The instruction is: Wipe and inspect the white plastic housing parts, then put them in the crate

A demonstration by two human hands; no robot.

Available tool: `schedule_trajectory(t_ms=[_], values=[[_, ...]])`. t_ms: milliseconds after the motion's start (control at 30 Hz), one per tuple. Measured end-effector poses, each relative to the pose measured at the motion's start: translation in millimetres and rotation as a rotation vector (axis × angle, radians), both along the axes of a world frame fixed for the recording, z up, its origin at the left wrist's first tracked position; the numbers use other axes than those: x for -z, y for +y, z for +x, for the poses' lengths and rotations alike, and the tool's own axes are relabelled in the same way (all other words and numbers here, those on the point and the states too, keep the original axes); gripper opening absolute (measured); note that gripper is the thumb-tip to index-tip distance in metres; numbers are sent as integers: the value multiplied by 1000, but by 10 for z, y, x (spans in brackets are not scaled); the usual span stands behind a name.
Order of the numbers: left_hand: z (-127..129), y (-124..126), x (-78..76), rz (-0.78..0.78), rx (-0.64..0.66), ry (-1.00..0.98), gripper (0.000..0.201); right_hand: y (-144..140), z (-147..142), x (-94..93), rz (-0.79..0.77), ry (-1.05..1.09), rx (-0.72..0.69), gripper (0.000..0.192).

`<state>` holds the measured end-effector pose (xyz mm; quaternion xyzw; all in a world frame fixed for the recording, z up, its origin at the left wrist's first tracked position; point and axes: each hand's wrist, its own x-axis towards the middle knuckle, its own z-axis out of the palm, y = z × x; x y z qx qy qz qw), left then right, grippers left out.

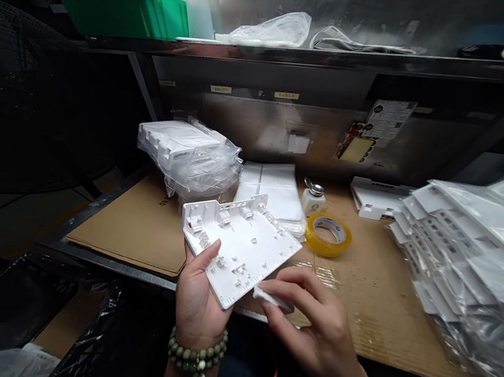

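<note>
— What sort of place?
— Factory packing station: cardboard-covered worktop (pixel 378 296), stacks of bagged white plastic housings (pixel 480 265), roll of yellow tape (pixel 328 234), green parts bin (pixel 127 9) on steel shelf (pixel 356 59).

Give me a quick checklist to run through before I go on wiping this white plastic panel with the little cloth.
1. Left hand has hold of the white plastic panel: ok, thumb on its face, fingers underneath.
2. Right hand has the small white cloth: ok, pinched in the fingertips at the panel's near edge.
3. Panel's ribbed inner side faces up: ok, clips and posts show.
4. Panel clear of the yellow tape roll: ok, apart, to its left.
5. Small bottle upright within reach: ok; whether its cap is shut, cannot tell.
6. Panel face clean: cannot tell, too small to judge.
</note>
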<state>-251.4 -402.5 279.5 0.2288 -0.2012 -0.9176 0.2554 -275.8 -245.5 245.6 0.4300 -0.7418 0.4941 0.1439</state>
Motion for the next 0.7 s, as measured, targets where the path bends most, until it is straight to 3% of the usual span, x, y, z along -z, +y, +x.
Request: schedule_trajectory(t_ms=[167,300,367,467,567,700], values=[[-10,31,-45,56,74,16,72,-127,139,-26,-54,22,-47,27],[3,-30,25,18,102,54,68,-156,133,53,7,98,-55,26],[41,-144,82,7,130,75,66,-22,13,90,27,55,21,25],[139,-343,146,27,230,127,66,295,-224,106,-50,-13,250,21],[256,-495,216,51,227,171,73,561,-376,68,-122,4,457,14],[399,-733,440,142,203,179,86,653,-389,23,-130,12,472,15]])
